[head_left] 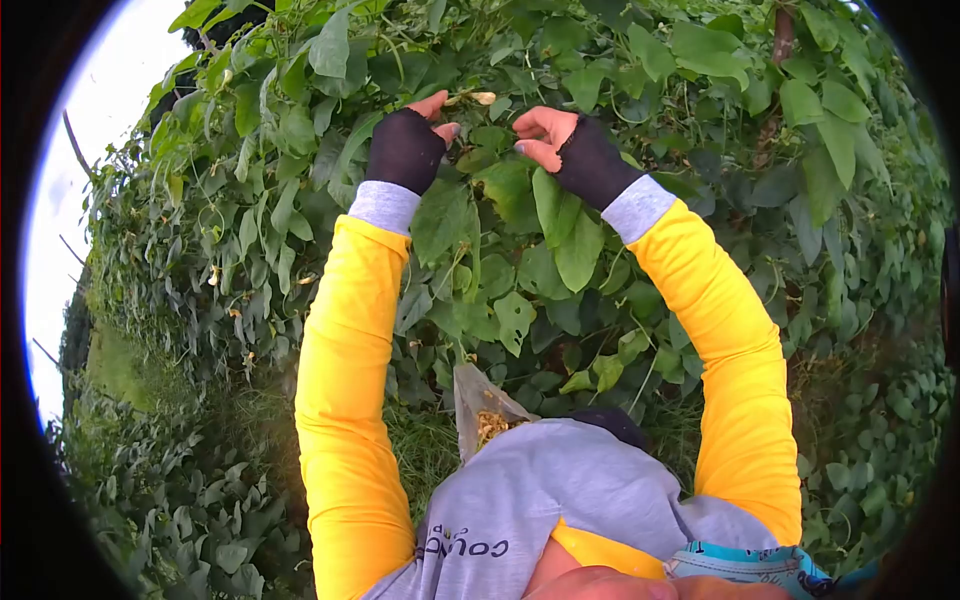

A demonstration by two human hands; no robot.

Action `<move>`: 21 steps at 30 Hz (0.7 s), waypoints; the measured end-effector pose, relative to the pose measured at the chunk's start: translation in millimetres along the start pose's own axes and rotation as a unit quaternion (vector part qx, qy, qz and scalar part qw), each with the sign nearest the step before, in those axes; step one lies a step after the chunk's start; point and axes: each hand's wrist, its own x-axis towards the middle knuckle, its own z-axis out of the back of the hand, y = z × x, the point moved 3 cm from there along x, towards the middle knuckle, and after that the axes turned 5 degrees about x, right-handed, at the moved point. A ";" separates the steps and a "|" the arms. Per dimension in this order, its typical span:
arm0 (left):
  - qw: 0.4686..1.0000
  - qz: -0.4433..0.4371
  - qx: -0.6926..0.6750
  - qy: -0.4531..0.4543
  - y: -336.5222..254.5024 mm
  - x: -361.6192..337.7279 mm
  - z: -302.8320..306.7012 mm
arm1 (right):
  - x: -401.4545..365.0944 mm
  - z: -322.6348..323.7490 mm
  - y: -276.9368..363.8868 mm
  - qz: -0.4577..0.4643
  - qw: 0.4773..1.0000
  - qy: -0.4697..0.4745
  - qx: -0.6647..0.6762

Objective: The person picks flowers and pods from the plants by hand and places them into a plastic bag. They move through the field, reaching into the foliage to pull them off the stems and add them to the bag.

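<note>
My left hand [412, 145], in a dark fingerless glove, reaches into the climbing vine. Its forefinger and thumb are apart, with the forefinger's tip right at the stem end of a pale yellow flower bud [484, 98]. To the right of the bud is my right hand [568, 152], gloved the same way. Its fingers are bent and the thumb stands apart from them, with nothing showing between. Broad green leaves [508, 190] fill the space between and below both hands.
Below the hands, against my body, hangs a translucent plastic bag [470, 405] holding yellowish flowers [493, 426]. A dense wall of vine leaves [250, 220] spreads to both sides. More small pale flowers [214, 275] dot the left. A brown post [783, 40] rises at upper right.
</note>
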 end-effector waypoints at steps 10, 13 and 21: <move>0.995 0.063 -0.007 0.078 32.1 -16.3 -31.3 | 11.7 -38.5 -13.4 0.037 0.991 0.050 -0.117; 0.985 0.091 0.041 0.140 20.6 -13.5 -38.9 | 21.4 -46.7 -9.0 0.016 0.987 0.060 -0.148; 0.992 0.085 0.019 0.088 31.1 -12.7 -56.5 | 25.4 -63.1 -13.3 -0.030 0.996 0.061 -0.058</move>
